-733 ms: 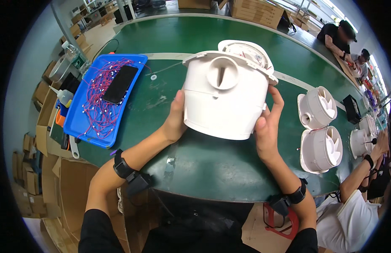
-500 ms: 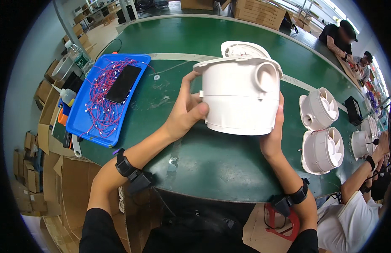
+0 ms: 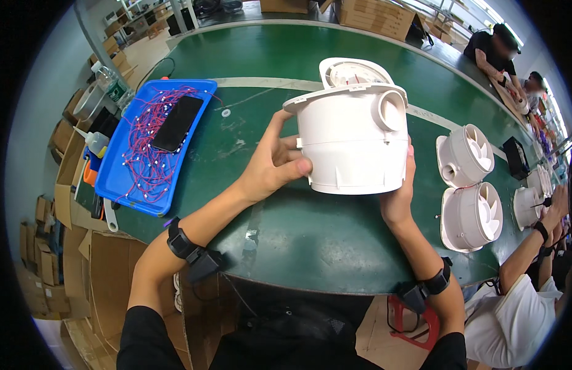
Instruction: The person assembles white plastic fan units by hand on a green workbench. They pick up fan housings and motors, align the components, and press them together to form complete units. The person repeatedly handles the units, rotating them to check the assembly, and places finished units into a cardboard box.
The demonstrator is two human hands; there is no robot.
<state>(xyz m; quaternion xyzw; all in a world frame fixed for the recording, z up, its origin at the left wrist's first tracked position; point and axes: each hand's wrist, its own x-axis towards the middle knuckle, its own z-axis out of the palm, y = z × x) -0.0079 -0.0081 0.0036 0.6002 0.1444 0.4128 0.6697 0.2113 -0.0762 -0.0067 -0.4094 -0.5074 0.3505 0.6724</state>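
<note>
Between my two hands, above the table, is a white plastic fan housing (image 3: 350, 148). Its round body faces me, with a short round port near the top right and a wide flange along its upper side. Behind the flange a rounded part (image 3: 357, 72) with a bit of red shows. My left hand (image 3: 272, 165) grips the housing's left side, thumb on the front. On the right side my right hand (image 3: 399, 194) supports it from beneath and behind, its fingers mostly hidden. Two similar white fan housings (image 3: 466, 155) with blades showing lie on the green table (image 3: 286, 246) to the right.
At the left lies a blue tray (image 3: 113, 179) with red wires (image 3: 144, 139) and a black phone (image 3: 178, 123). Beyond it stand a plastic bottle (image 3: 110, 86) and a squeeze bottle (image 3: 96, 142). A co-worker's arm (image 3: 523, 253) reaches in at the right, near more white housings (image 3: 526, 206).
The fan housing has turned and tilted slightly in my hands, its port shifting a little to the right. Both hands keep hold of it.
</note>
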